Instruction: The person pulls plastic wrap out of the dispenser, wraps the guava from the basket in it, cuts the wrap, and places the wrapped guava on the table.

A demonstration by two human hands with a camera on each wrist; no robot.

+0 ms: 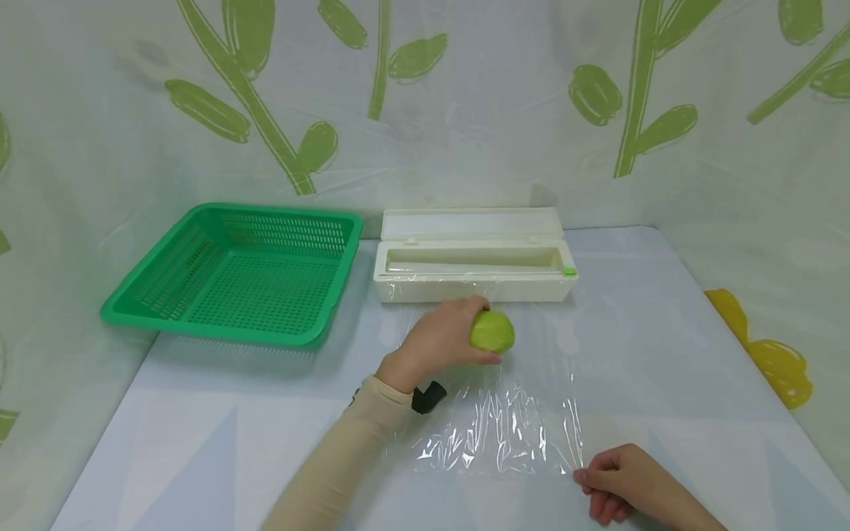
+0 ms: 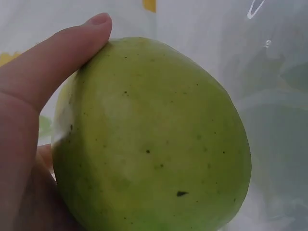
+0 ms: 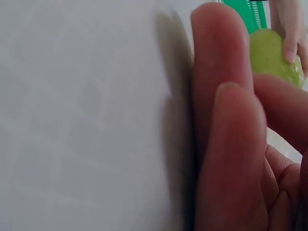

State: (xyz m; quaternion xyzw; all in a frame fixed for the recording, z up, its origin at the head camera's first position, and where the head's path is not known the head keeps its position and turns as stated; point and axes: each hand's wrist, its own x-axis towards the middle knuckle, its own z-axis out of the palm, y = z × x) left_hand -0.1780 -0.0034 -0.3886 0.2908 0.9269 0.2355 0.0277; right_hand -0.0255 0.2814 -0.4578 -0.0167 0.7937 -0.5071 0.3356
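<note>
My left hand [image 1: 441, 343] grips a round green fruit [image 1: 493, 331] over the plastic wrap, thumb on one side and fingers on the other. Dark specks dot the fruit's skin in the left wrist view. A clear sheet of plastic wrap [image 1: 494, 435] runs from the white wrap box [image 1: 473, 287] toward me, creased and shiny near its front edge. At that sheet's near right corner, my right hand [image 1: 624, 483] pinches the film between thumb and finger. In the right wrist view its fingers lie close over the white tabletop, with the fruit behind them.
The wrap box stands at the back with its lid [image 1: 471, 223] raised and a small green piece [image 1: 569, 271] at its right end. To its left sits a green plastic basket [image 1: 265, 335]. A patterned curtain [image 1: 465, 110] hangs behind the table.
</note>
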